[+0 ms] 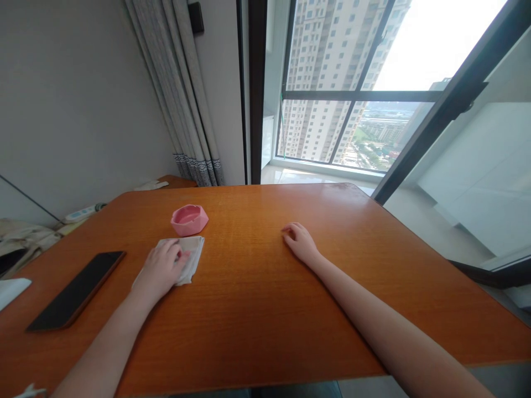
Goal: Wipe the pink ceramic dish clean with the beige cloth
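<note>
My left hand (162, 266) rests on a folded white cloth (194, 257), its fingers bent against the fabric. Part of the cloth is hidden under the palm. Just beyond it stands a pink faceted ashtray (189, 220), apart from my fingers. My right hand (301, 242) lies on the wooden table (249, 309), holding nothing. Its fingers are loosely bent and point left, with a gap between thumb and fingers.
A dark, flat tablet-like slab (78, 290) lies left of my left forearm. At the left edge are a white object (12, 290) and a power strip (81, 213). A grey curtain (178, 88) hangs behind the table, near a large window (352, 97).
</note>
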`<state>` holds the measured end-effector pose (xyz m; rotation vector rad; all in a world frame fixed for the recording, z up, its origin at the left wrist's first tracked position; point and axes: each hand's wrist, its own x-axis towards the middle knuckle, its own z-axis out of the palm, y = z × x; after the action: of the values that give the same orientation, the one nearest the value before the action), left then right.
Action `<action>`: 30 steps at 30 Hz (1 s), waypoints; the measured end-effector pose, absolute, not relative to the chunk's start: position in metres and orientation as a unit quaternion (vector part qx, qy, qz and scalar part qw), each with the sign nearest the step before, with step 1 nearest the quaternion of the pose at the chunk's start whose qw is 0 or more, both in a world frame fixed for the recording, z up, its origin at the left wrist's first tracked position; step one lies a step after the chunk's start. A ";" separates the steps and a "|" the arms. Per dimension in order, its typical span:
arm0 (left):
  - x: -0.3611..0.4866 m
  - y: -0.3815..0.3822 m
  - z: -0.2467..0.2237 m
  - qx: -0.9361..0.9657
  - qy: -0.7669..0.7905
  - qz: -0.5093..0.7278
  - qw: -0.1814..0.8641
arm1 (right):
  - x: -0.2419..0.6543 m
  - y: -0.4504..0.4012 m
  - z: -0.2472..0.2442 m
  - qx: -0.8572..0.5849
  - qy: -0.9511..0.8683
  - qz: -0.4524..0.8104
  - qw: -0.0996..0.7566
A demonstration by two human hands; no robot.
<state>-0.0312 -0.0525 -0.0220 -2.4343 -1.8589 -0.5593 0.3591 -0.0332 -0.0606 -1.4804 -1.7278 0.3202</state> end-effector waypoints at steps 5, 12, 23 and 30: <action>0.039 -0.064 -0.004 -0.832 -0.507 -0.213 -0.081 | 0.331 -0.025 -0.060 -0.563 -0.573 0.265 0.534; 0.164 -0.013 -0.025 -0.817 -0.460 -0.310 -0.155 | 0.284 -0.004 -0.059 -0.525 -0.511 0.345 0.587; 0.165 -0.001 -0.040 -0.821 -0.348 -0.345 -0.292 | 0.287 -0.014 -0.050 -0.505 -0.660 0.282 0.479; 0.169 0.002 -0.037 -0.823 -0.348 -0.344 -0.289 | 0.288 -0.014 -0.054 -0.502 -0.667 0.280 0.475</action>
<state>0.1691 0.0016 -0.0372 -3.2060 -1.3534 -1.3378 0.2877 -0.0136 -0.0542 -1.2266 -1.6297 0.6849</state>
